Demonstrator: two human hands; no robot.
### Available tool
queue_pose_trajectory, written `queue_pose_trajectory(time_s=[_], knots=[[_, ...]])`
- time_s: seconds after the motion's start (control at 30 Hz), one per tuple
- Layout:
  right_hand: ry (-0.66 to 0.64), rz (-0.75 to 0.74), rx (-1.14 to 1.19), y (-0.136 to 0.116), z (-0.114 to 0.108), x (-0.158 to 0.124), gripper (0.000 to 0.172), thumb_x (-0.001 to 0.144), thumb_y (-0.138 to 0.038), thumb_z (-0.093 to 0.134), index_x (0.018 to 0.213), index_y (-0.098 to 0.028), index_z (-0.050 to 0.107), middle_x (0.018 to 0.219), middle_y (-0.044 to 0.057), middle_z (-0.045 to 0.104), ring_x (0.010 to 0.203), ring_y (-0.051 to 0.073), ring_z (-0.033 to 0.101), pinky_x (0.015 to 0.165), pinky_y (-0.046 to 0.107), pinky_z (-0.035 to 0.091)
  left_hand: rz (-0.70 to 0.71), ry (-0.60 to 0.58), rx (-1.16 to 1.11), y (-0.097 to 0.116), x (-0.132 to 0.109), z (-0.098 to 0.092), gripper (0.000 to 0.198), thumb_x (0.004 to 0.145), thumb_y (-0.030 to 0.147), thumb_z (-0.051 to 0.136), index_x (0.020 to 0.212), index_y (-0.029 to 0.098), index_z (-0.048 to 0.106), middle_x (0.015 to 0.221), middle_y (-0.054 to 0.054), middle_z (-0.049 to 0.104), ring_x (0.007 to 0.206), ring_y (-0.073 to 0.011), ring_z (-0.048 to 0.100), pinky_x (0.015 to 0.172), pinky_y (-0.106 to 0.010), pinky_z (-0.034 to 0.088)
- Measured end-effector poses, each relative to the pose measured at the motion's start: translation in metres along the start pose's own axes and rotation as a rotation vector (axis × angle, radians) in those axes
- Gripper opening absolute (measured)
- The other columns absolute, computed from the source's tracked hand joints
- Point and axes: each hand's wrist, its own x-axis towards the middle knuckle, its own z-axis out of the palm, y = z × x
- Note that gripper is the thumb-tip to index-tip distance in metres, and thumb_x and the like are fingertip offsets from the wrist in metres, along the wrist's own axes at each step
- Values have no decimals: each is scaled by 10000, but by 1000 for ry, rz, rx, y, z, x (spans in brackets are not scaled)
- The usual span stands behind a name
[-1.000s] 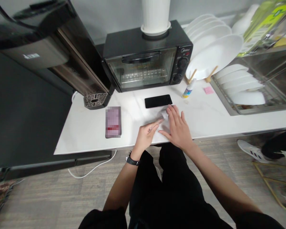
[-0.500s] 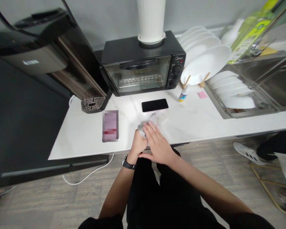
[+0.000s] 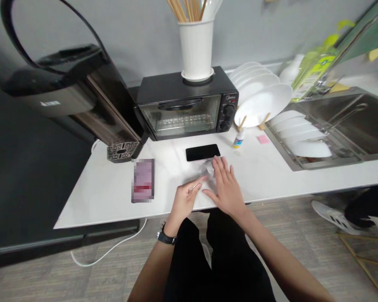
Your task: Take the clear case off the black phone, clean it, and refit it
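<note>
My left hand (image 3: 185,199), with a black-strapped watch (image 3: 166,235) on the wrist, is at the counter's front edge. Its thumb and fingers are pressed together; a small shiny thing (image 3: 193,188) shows at them, too small to name. Just right of it my right hand (image 3: 226,186) reaches forward, fingers stretched and thumb apart. A crumpled, whitish, thin sheet (image 3: 208,168), tissue or film, lies between the fingertips of both hands, partly covered by the right fingers. Directly behind it a dark-screened phone (image 3: 203,152) lies flat.
A pixelated purple item (image 3: 143,180) lies left on the white counter (image 3: 97,201). Behind stand a water dispenser (image 3: 113,113), a toaster oven (image 3: 182,113), a small bottle (image 3: 238,139) and racked plates (image 3: 264,102). The sink (image 3: 290,161) is right. A person's shoe (image 3: 335,216) shows below.
My hands have moved apart: the right hand has slid off the left and now reaches forward and right over the crumpled sheet. The left fist has loosened into extended, pressed fingers. The camera has tilted up.
</note>
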Motion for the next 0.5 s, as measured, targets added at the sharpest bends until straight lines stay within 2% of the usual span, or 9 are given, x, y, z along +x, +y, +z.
queue_pose_trajectory(time_s=[0.03, 0.07, 0.13, 0.2, 0.27, 0.33, 0.4, 0.43, 0.5], knots=[[7, 13, 6, 1, 0, 1, 1018, 1102, -717, 405, 1792, -79, 12, 1824, 251, 268, 1714, 435, 204, 1288, 721, 408, -14, 0, -2, 0, 0, 0, 236, 966, 451, 664, 1059, 411, 876, 1170, -37, 871, 1146, -375, 808, 938, -539, 641], [-11, -13, 21, 1, 1, 1, 1026, 1101, -721, 413, 1792, -84, 1, 1830, 244, 257, 1722, 423, 182, 1303, 703, 396, -22, 15, 9, 0, 0, 0, 219, 954, 450, 672, 990, 389, 879, 1097, -47, 878, 1055, -375, 821, 880, -528, 643], [-67, -141, 68, -5, 3, 0, 1036, 1086, -743, 441, 1797, -104, 41, 1826, 218, 296, 1723, 386, 210, 1338, 627, 388, -25, 68, 57, -3, 1, 0, 259, 921, 441, 677, 736, 321, 813, 801, -62, 837, 746, -332, 777, 686, -473, 603], [-104, -238, 89, -8, 4, -1, 1003, 1074, -757, 464, 1799, -150, 128, 1809, 186, 364, 1708, 364, 283, 1360, 580, 370, -19, 84, 99, -7, 1, -1, 366, 907, 429, 671, 579, 269, 684, 590, -50, 714, 568, -267, 659, 574, -416, 531], [-92, -209, 70, -4, 2, 1, 939, 1084, -733, 468, 1794, -188, 185, 1795, 176, 399, 1691, 376, 329, 1366, 607, 342, -17, 75, 109, -8, 0, -1, 389, 927, 440, 668, 594, 239, 666, 589, -42, 688, 582, -245, 649, 589, -384, 537], [-47, -93, 39, 6, -2, 4, 888, 1111, -666, 462, 1797, -187, 163, 1803, 191, 375, 1692, 401, 316, 1352, 667, 322, -13, 54, 87, -6, -1, 0, 345, 966, 470, 662, 759, 214, 763, 778, -64, 786, 772, -267, 746, 732, -377, 608], [-19, -17, 34, 13, -5, 7, 898, 1121, -616, 470, 1801, -153, 109, 1823, 217, 311, 1708, 422, 256, 1338, 696, 316, -1, 31, 61, -5, -2, 2, 345, 999, 495, 646, 976, 197, 818, 1012, -92, 842, 1007, -283, 784, 903, -376, 628], [-29, -28, 48, 13, -5, 6, 921, 1116, -614, 484, 1800, -137, 94, 1829, 224, 288, 1715, 423, 231, 1338, 692, 316, -2, 30, 70, -6, -2, 2, 358, 1007, 502, 637, 989, 191, 815, 1006, -90, 841, 1007, -273, 784, 907, -366, 629], [-89, -159, 103, 9, -4, 3, 982, 1094, -649, 515, 1795, -103, 98, 1825, 233, 289, 1719, 410, 221, 1348, 652, 324, -17, 62, 126, -8, -3, 1, 380, 995, 499, 635, 826, 184, 764, 779, -49, 784, 801, -230, 752, 774, -331, 623]])
